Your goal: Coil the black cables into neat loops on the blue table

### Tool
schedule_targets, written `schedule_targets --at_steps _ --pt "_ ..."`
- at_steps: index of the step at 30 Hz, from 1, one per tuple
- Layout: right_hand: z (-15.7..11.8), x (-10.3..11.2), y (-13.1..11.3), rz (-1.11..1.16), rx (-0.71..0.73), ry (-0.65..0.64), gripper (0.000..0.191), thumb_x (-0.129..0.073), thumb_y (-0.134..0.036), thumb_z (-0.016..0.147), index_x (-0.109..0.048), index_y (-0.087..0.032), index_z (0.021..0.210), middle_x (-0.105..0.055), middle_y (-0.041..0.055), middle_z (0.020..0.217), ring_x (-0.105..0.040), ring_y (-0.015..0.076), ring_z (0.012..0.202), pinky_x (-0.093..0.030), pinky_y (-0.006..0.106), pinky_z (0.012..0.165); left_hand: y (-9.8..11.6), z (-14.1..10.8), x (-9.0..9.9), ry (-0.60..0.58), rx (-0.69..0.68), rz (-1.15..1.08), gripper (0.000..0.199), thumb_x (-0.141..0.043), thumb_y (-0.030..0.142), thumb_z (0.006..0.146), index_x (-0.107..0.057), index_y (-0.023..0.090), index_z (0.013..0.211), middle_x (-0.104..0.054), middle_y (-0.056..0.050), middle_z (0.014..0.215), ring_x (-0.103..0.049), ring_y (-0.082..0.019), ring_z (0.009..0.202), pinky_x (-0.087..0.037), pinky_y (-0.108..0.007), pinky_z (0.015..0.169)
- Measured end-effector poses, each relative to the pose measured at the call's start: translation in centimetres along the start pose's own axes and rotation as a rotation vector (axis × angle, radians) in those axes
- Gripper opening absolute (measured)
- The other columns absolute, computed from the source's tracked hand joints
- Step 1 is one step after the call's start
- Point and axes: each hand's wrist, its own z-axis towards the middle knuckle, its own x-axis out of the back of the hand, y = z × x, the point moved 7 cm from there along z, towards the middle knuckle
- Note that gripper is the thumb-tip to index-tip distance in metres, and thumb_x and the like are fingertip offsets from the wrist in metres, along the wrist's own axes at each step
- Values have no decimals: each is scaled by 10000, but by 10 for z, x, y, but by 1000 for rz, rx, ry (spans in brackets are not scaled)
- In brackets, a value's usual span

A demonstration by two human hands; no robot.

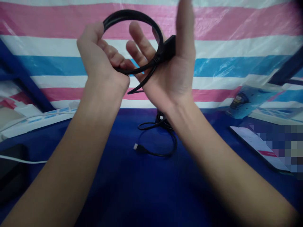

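left hand (pixel 100 58) fisted, right hand (pixel 169 67) open — raised

Light is even and soft; glare sheens on the striped tarp (pixel 236 28), forearms below it blur, and a pixelated patch sits lower right of it.

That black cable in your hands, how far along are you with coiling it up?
Done: the black cable already forms a loop held up in the air. In hand: the left hand grips the loop, and the plug end rests against the open right hand. Left: a short tail hangs loose below the hands, and a second thin black cable lies loosely on the blue table.
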Motion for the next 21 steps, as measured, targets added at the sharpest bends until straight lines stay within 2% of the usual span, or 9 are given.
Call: schedule_targets --at_steps 3,6,9,11,13,15,17,18,21 --pt "-1 2 9 -28 -46 103 173 -458 -145 852 -317 -201 769 -298 -71 583 -276 33 404 -384 153 484 -9 -1 -3 -51 64 58 392 -341 192 917 -122 199 592 -123 91 372 -164 -39 317 -161 -207 376" --pt "1 11 -3 -157 -121 136 191 -453 -81 805 -322 -195 724 -106 -81 566 -78 40 406 -255 163 381 -9 1 -9 -213 177 269 397 -366 173 900 -124 195 587 -128 86 393 -156 -29 329 -143 -190 368" --pt "-1 15 -13 -363 -334 -1 198 -496 -116 824 -367 -174 686 -131 -91 537 -56 21 401 -261 162 359 2 3 -13 -404 162 584 350 -453 159 867 -282 181 563 -220 75 431 -146 -22 355 -133 -174 358" --pt "-3 18 -17 -463 -424 -54 145 -541 -139 813 -437 -157 714 -206 -87 525 -73 9 388 -255 163 346 8 5 -12 -466 109 766 237 -549 149 795 -431 172 591 -293 57 452 -183 -25 356 -129 -181 343" --pt "-1 24 -23 -548 -376 -18 116 -566 -160 784 -470 -157 719 -275 -71 530 -123 11 376 -232 172 334 15 8 -10 -423 -54 973 161 -640 180 689 -519 163 585 -371 24 454 -267 -46 338 -135 -208 314" --pt "3 29 -30 -665 -224 63 128 -566 -175 751 -462 -161 676 -339 -46 541 -203 24 368 -219 188 329 23 7 -13 -339 -319 1212 123 -667 224 619 -578 158 565 -449 -18 457 -353 -92 324 -131 -247 286" --pt "7 32 -37 -780 -63 116 129 -562 -185 719 -464 -164 637 -399 -21 548 -275 46 364 -222 212 323 25 0 -20 -317 -498 1274 107 -648 221 605 -591 155 544 -466 -30 446 -379 -113 315 -116 -268 274" --pt "8 32 -38 -826 -14 117 120 -565 -191 706 -477 -164 628 -426 -10 549 -296 56 359 -219 224 318 22 -3 -23 -356 -465 1217 106 -625 198 622 -572 157 540 -426 -14 429 -350 -98 309 -110 -264 278" --pt "9 31 -38 -863 32 66 130 -567 -228 726 -535 -157 622 -470 3 512 -318 73 333 -204 246 308 3 -12 -31 -526 -106 882 268 -524 112 723 -388 179 502 -211 50 432 -184 -40 316 -96 -235 305"
